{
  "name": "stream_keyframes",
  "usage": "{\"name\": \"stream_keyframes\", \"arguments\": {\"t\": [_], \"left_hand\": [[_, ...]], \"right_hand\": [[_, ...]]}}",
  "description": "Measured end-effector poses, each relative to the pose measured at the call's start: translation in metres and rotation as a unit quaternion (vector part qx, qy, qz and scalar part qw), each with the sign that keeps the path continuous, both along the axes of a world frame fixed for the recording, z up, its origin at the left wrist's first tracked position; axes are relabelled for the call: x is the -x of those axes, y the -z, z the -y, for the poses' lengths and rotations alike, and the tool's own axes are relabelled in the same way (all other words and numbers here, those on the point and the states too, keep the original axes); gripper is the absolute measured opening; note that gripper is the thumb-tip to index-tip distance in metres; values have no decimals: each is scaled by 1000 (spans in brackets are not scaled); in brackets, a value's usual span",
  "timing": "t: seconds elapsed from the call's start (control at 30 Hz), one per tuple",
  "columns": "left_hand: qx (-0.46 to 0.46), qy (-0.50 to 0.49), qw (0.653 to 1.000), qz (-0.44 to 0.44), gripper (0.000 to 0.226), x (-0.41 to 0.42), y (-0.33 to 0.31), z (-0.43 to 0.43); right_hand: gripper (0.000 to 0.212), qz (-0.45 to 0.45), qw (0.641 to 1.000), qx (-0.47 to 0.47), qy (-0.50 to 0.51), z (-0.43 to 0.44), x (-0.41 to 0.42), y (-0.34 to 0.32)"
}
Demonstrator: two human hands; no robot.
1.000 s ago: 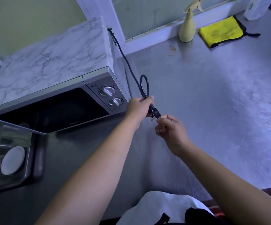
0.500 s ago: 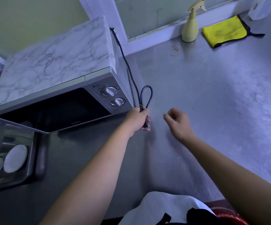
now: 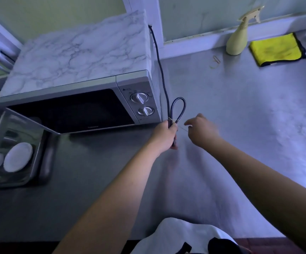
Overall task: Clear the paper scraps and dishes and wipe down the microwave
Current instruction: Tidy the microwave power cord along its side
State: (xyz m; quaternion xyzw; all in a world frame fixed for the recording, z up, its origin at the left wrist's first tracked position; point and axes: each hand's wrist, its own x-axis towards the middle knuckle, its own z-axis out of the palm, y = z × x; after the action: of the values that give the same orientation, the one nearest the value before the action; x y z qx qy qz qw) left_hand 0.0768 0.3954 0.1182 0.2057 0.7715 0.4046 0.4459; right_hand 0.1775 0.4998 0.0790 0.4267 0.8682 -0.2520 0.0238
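The view was dim, with a cold blue-violet cast. Light fell from the right: white glare burned on the steel worktop at its right edge, while the left side under the microwave sank into deep shadow. The right hand was motion-blurred, the thin rubber band at it barely resolved; the cord loop was crisp. Straight lines bowed toward the edges.
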Motion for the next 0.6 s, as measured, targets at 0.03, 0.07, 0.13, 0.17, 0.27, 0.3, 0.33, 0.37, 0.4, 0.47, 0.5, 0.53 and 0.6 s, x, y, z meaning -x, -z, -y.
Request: {"name": "stream_keyframes", "arguments": {"t": [0.03,0.07,0.13,0.17,0.27,0.3,0.33,0.37,0.4,0.47,0.5,0.53,0.6], "left_hand": [[1,-7,1000,1,19,0,1,0],[3,-14,1000,1,19,0,2,1],[14,-19,1000,-15,19,4,5,6],[22,-14,999,-29,20,7,7,9],[44,18,995,-86,22,12,8,14],[49,32,992,-108,23,12,7,14],[51,46,989,-129,23,10,5,12],[53,59,985,-151,23,8,3,11],[55,72,980,-174,23,5,2,9],[73,88,969,-218,24,2,2,6],[81,89,965,-232,24,2,3,7],[84,90,963,-238,25,1,3,7],[84,95,961,-246,27,1,2,8]], "right_hand": [[32,20,1000,4,4,-1,8,-4],[30,34,999,18,15,-3,16,-7],[23,-24,990,110,82,-4,27,-12],[22,-90,969,187,135,-3,32,-13],[23,-296,790,406,352,7,49,-17],[23,-348,697,464,421,10,55,-18],[23,-391,605,511,469,11,60,-20],[26,-427,541,531,492,11,63,-22],[32,-449,524,527,496,11,65,-22],[39,-464,575,457,495,12,64,-23],[39,-469,603,405,502,13,62,-23],[40,-467,636,358,500,13,59,-23],[44,-438,738,266,440,12,50,-19]]}}
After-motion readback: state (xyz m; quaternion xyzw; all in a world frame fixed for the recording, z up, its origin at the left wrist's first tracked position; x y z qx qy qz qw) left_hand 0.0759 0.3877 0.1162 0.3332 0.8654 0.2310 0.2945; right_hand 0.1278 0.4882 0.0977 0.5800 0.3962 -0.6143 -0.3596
